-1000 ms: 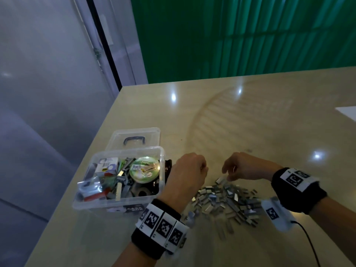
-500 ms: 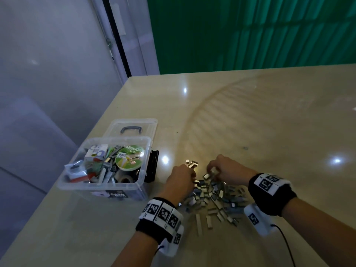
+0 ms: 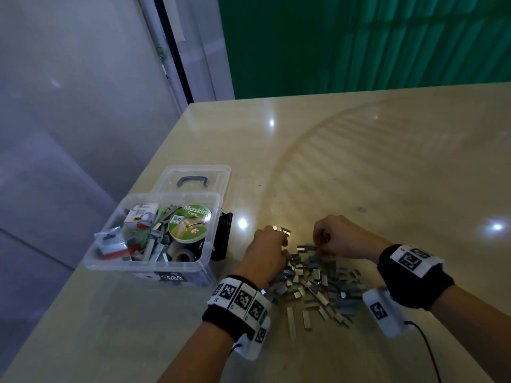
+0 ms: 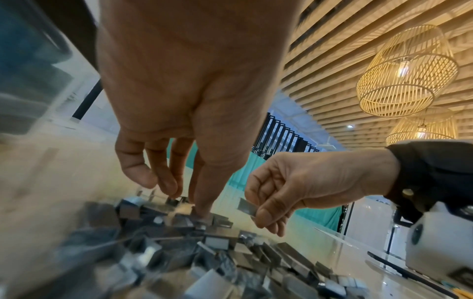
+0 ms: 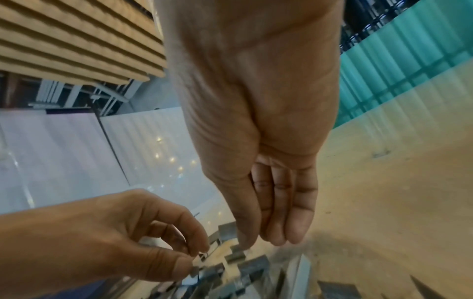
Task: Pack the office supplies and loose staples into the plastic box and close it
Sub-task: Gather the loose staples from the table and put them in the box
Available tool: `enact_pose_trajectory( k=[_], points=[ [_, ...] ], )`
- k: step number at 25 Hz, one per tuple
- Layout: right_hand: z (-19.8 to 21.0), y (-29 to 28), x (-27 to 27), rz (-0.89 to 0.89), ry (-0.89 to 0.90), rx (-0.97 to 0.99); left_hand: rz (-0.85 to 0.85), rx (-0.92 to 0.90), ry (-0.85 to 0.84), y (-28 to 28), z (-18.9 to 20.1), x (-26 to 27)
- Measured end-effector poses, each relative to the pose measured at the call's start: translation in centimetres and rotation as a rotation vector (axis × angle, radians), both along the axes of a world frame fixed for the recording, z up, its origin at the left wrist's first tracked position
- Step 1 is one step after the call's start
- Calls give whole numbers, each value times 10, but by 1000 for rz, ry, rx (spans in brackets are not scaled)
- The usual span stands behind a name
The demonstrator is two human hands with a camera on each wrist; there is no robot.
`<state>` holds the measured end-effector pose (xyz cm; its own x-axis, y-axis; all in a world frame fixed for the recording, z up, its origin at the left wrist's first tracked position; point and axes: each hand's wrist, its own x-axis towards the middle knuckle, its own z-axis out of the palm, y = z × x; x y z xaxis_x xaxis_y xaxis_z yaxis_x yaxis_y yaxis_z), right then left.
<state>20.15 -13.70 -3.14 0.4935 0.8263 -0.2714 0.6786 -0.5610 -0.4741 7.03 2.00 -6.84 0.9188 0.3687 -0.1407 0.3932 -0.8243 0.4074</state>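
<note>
A clear plastic box [image 3: 206,268] stands open at the left, holding a green masking tape roll [image 3: 189,223], small packets and staple strips. Its lid [image 3: 193,176] lies flat behind it. A pile of loose staples [image 3: 318,283] lies on the table right of the box. My left hand [image 3: 283,246] reaches down into the pile's far left side, thumb and fingers [image 4: 163,182] curled onto staples [image 5: 194,269]. My right hand [image 3: 320,244] is just right of it and pinches a short staple strip [image 4: 247,206] between thumb and fingers.
The beige table [image 3: 359,161] ends at its left edge close beside the box. A black latch [image 3: 222,236] sticks out on the box's right side. One stray staple [image 3: 361,209] lies beyond the right hand. A cable [image 3: 425,346] trails from my right wrist.
Both hands have come down and closer together at the far side of the staple pile. The right hand now pinches a staple strip.
</note>
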Motion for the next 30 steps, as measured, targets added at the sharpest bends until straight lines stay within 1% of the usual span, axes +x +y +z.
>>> enact_pose_trajectory(
  k=[4,6,9,11,13,14,16,18,21,24,27,30],
  points=[
    [5,-9,9,-92,116,107,-58,-1,-53,-11,4,21],
    [7,-13,10,-105,120,125,-74,10,-43,-15,2,32],
    [10,-17,11,-108,104,124,-60,35,19,-16,-2,42],
    [12,-18,12,-116,86,128,-48,12,35,-15,-2,46],
    [15,-19,13,-130,104,154,-29,-31,5,-14,2,41],
    [18,-18,13,-132,127,175,-15,-61,-37,-12,6,36],
    [26,-12,13,-116,149,206,12,-126,-153,-9,23,23],
    [38,2,12,-74,138,228,17,-159,-265,-5,48,5],
    [63,35,3,11,147,303,18,-106,-405,10,93,-30],
    [85,80,-17,99,191,428,112,-50,-555,41,123,-71],
    [97,130,-46,195,236,498,288,-9,-608,84,132,-112],
    [99,172,-76,318,194,511,408,6,-578,116,132,-152]
  ],
)
